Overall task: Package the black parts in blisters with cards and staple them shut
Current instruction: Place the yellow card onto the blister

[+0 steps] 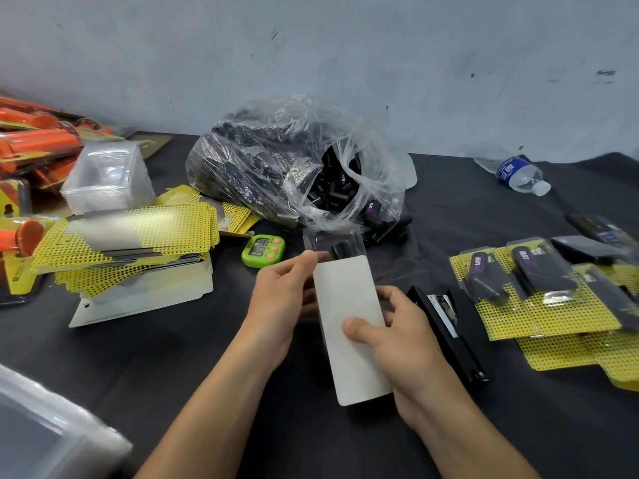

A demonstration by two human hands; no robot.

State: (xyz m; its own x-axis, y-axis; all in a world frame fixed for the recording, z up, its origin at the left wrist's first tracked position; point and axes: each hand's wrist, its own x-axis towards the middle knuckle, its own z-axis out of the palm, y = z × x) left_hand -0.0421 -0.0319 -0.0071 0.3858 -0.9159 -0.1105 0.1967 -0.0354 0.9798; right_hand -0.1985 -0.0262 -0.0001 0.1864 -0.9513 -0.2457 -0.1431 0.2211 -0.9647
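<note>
- We see the left hand point(280, 299) gripping the clear blister point(313, 242), with a black part point(340, 251) inside, above mid-table.
- The right hand point(397, 340) pinches the white card point(352, 305), thumb on top.
- The finished packs point(536, 295) carry purple labels, too blurred to read.
- Black-clothed table point(242, 375); scuffed grey wall point(345, 46).

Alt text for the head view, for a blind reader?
The left hand grips a clear plastic blister holding a black part while the right hand pinches a white card partly inserted in it. A black stapler lies just right of them on the dark table, a clear bag of black parts behind.
</note>
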